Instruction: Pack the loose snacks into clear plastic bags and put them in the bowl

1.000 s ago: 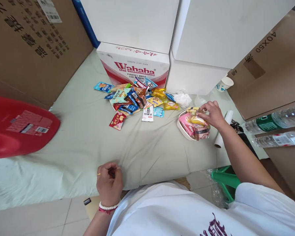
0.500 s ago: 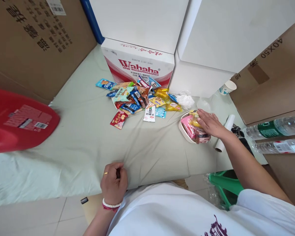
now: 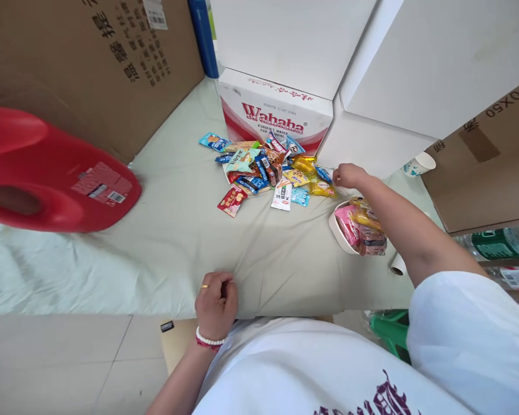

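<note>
My right hand (image 3: 349,176) reaches out at the back right of the table, its fingers drawn together beside the right edge of a heap of wrapped snacks (image 3: 251,164). What its fingers hold, if anything, is hidden; a blue packet (image 3: 324,174) and a yellow packet (image 3: 323,188) lie near the fingertips. Under that forearm stands a cream-coloured box (image 3: 341,235) filled with a pink packet (image 3: 348,223), yellow packets and brown wrapped cakes (image 3: 373,243). My left hand (image 3: 217,301) rests in a loose fist at the table's front edge, with nothing visible in it.
A large red jug (image 3: 69,173) stands at the left. Behind the snacks are a Wahaba-type water carton (image 3: 277,118) and white boxes (image 3: 294,40). At the right are a paper cup (image 3: 419,165), a white roll (image 3: 398,265), plastic bottles (image 3: 501,243) and a green stool (image 3: 391,329).
My right hand has left the filled box, moved back and left toward the snack heap, and closed its fingers. My left hand stays at the table edge. The camera view has shifted left.
</note>
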Demonstrator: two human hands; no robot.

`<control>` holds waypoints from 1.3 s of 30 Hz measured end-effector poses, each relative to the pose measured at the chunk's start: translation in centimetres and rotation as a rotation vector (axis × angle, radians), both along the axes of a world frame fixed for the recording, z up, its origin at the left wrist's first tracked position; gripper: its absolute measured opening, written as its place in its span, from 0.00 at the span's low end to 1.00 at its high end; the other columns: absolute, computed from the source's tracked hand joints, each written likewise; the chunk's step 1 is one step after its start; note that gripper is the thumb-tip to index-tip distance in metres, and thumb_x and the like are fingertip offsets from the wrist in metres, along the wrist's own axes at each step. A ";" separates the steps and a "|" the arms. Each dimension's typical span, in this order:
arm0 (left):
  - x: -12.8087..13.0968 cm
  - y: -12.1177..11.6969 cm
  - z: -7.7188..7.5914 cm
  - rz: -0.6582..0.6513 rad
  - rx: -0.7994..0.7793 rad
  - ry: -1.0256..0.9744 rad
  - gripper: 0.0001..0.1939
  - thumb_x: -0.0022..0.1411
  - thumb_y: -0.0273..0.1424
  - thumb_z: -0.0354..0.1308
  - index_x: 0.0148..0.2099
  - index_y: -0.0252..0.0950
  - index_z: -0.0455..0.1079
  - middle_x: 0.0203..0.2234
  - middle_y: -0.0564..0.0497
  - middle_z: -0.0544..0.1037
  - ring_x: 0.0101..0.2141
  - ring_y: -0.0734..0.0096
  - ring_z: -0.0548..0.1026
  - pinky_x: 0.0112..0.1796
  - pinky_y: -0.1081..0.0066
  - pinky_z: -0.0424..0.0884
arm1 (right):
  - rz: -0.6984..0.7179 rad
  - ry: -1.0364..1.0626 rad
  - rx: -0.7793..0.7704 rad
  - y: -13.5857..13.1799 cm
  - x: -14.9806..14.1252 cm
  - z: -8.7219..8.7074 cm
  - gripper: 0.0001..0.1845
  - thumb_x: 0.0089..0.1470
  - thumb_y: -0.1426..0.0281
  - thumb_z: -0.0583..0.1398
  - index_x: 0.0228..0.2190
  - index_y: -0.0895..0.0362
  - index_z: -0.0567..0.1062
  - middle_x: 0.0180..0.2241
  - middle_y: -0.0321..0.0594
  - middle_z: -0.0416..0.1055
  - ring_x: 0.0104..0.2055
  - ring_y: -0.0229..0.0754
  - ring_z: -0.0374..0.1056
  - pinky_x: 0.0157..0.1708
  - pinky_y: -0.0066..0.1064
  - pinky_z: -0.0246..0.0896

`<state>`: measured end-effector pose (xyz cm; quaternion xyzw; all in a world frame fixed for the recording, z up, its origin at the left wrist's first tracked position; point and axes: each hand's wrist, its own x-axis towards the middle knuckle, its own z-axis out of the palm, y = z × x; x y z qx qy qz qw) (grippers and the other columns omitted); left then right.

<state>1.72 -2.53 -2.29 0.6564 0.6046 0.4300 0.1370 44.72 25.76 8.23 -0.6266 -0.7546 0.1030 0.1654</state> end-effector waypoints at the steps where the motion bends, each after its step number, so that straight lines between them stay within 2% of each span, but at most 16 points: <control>1: -0.1 0.0 0.0 0.000 0.004 -0.008 0.06 0.62 0.24 0.54 0.38 0.38 0.71 0.31 0.51 0.76 0.32 0.68 0.74 0.34 0.69 0.69 | -0.045 0.020 -0.056 0.0 -0.3 0.1 0.17 0.53 0.65 0.67 0.18 0.59 0.74 0.17 0.29 0.66 0.23 0.29 0.55 0.34 0.28 0.57; 4: -0.3 -0.2 -0.2 0.000 0.018 -0.049 0.06 0.62 0.23 0.54 0.38 0.38 0.71 0.31 0.51 0.75 0.32 0.69 0.74 0.34 0.70 0.69 | -0.189 0.080 -0.207 -0.8 -0.3 1.8 0.13 0.53 0.69 0.66 0.20 0.62 0.75 0.18 0.30 0.66 0.24 0.27 0.55 0.35 0.28 0.55; 7: -0.5 -0.2 -0.2 -0.018 0.033 -0.114 0.06 0.62 0.23 0.55 0.38 0.38 0.71 0.31 0.52 0.74 0.32 0.70 0.73 0.34 0.70 0.68 | -0.261 0.200 -0.176 -3.4 -0.3 4.7 0.10 0.56 0.69 0.64 0.27 0.63 0.74 0.22 0.32 0.69 0.26 0.26 0.57 0.33 0.28 0.54; 8: -0.5 -0.2 0.0 -0.023 0.023 -0.146 0.06 0.63 0.23 0.55 0.38 0.38 0.71 0.31 0.52 0.74 0.32 0.70 0.73 0.33 0.71 0.68 | -0.280 0.332 -0.173 -4.8 -0.7 5.6 0.10 0.56 0.67 0.64 0.28 0.61 0.73 0.23 0.32 0.68 0.26 0.27 0.58 0.31 0.28 0.54; 10: -0.1 0.0 0.7 -0.052 -0.031 -0.221 0.05 0.64 0.25 0.55 0.38 0.38 0.71 0.32 0.51 0.73 0.32 0.70 0.72 0.32 0.71 0.68 | -0.275 0.729 -0.207 -8.3 -2.5 6.8 0.13 0.52 0.65 0.68 0.28 0.57 0.70 0.23 0.30 0.65 0.24 0.29 0.58 0.27 0.27 0.55; 12: 0.8 0.2 1.9 -0.119 -0.114 -0.306 0.04 0.65 0.27 0.56 0.38 0.38 0.72 0.32 0.51 0.73 0.32 0.71 0.72 0.33 0.71 0.68 | -0.184 1.092 -0.287 -12.6 -5.5 6.9 0.17 0.46 0.63 0.73 0.29 0.56 0.71 0.22 0.30 0.64 0.24 0.31 0.58 0.23 0.26 0.55; 15: 3.1 0.8 3.8 -0.225 -0.280 -0.508 0.05 0.65 0.34 0.58 0.40 0.39 0.73 0.34 0.50 0.74 0.35 0.70 0.73 0.33 0.71 0.70 | -0.161 1.381 -0.423 -18.8 -10.7 4.8 0.19 0.44 0.62 0.75 0.30 0.54 0.72 0.22 0.29 0.62 0.22 0.31 0.57 0.20 0.24 0.54; 17: 4.7 1.4 4.7 -0.237 -0.453 -0.749 0.13 0.62 0.40 0.62 0.45 0.38 0.72 0.38 0.48 0.75 0.36 0.69 0.75 0.31 0.72 0.70 | -0.187 1.516 -0.506 -22.0 -13.6 2.3 0.18 0.44 0.63 0.75 0.30 0.54 0.73 0.22 0.28 0.61 0.21 0.30 0.55 0.20 0.24 0.55; 19: 5.9 2.2 5.1 -0.277 -0.662 -1.036 0.22 0.59 0.48 0.64 0.47 0.38 0.70 0.40 0.48 0.75 0.31 0.72 0.74 0.23 0.74 0.65 | -0.217 1.613 -0.574 -24.2 -15.7 -0.4 0.17 0.44 0.63 0.74 0.30 0.53 0.73 0.22 0.29 0.62 0.21 0.30 0.55 0.22 0.24 0.57; 22: 6.5 2.8 5.1 -0.290 -0.843 -1.306 0.25 0.51 0.51 0.69 0.37 0.35 0.70 0.26 0.54 0.71 0.22 0.79 0.67 0.19 0.78 0.54 | -0.241 1.655 -0.666 -25.7 -17.6 -3.7 0.16 0.45 0.63 0.74 0.30 0.53 0.74 0.23 0.30 0.63 0.23 0.31 0.57 0.25 0.25 0.59; 24: 6.4 2.8 5.0 -0.269 -0.827 -1.329 0.25 0.47 0.48 0.73 0.32 0.34 0.69 0.19 0.58 0.66 0.19 0.83 0.61 0.19 0.79 0.51 | -0.240 1.590 -0.687 -26.0 -18.0 -5.0 0.16 0.46 0.62 0.74 0.30 0.54 0.74 0.22 0.29 0.63 0.23 0.32 0.58 0.25 0.25 0.58; 26: 6.3 2.6 4.8 -0.238 -0.764 -1.283 0.24 0.47 0.48 0.73 0.32 0.34 0.69 0.17 0.59 0.65 0.19 0.83 0.59 0.20 0.78 0.51 | -0.232 1.475 -0.638 -25.9 -18.1 -5.7 0.17 0.47 0.60 0.73 0.29 0.55 0.74 0.22 0.30 0.65 0.24 0.32 0.60 0.26 0.25 0.57; 30: 6.7 1.9 4.2 -0.217 -0.722 -1.199 0.24 0.51 0.51 0.70 0.33 0.34 0.72 0.18 0.57 0.68 0.19 0.81 0.62 0.20 0.77 0.54 | -0.189 1.312 -0.542 -25.2 -18.0 -6.2 0.17 0.49 0.57 0.71 0.30 0.55 0.74 0.25 0.31 0.70 0.26 0.34 0.64 0.30 0.28 0.61; 36: 7.0 1.3 3.6 -0.265 -0.720 -1.077 0.21 0.53 0.47 0.69 0.35 0.34 0.76 0.19 0.56 0.70 0.19 0.80 0.62 0.21 0.76 0.56 | -0.122 1.177 -0.520 -24.4 -18.8 -7.2 0.16 0.51 0.56 0.68 0.31 0.54 0.74 0.26 0.32 0.72 0.28 0.37 0.67 0.33 0.30 0.63; 39: 6.9 1.1 3.6 -0.249 -0.705 -1.048 0.20 0.57 0.49 0.65 0.35 0.34 0.76 0.19 0.56 0.70 0.20 0.79 0.62 0.21 0.75 0.56 | -0.101 1.159 -0.511 -24.4 -18.8 -7.5 0.15 0.53 0.56 0.67 0.32 0.53 0.73 0.27 0.33 0.71 0.28 0.38 0.67 0.33 0.31 0.64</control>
